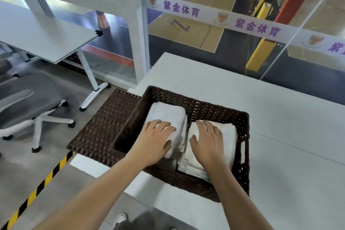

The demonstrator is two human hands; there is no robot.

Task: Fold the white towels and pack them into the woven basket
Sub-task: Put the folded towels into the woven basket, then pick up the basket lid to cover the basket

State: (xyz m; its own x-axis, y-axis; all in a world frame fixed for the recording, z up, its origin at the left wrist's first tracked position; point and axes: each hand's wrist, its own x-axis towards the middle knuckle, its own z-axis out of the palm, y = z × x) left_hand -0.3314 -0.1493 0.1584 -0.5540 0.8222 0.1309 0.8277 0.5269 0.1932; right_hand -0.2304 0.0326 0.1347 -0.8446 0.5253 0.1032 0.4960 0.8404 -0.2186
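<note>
White towels (168, 114) sit folded in the basket (205, 107); our left hand (155, 142) and right hand (210, 143) press them flat, grips open; we judge packing nearly done

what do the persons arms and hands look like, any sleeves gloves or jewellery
The left hand and right hand are bare, with no gloves, rings, watch or bracelet visible. Both forearms are uncovered as far as the frame shows, and no sleeve is in view.

Left of me: grey chair (28, 102) & a desk (37, 33). Striped tape (37, 188) on floor. Ahead, glass w/ banner (257, 27) past my table (280, 136).
</note>
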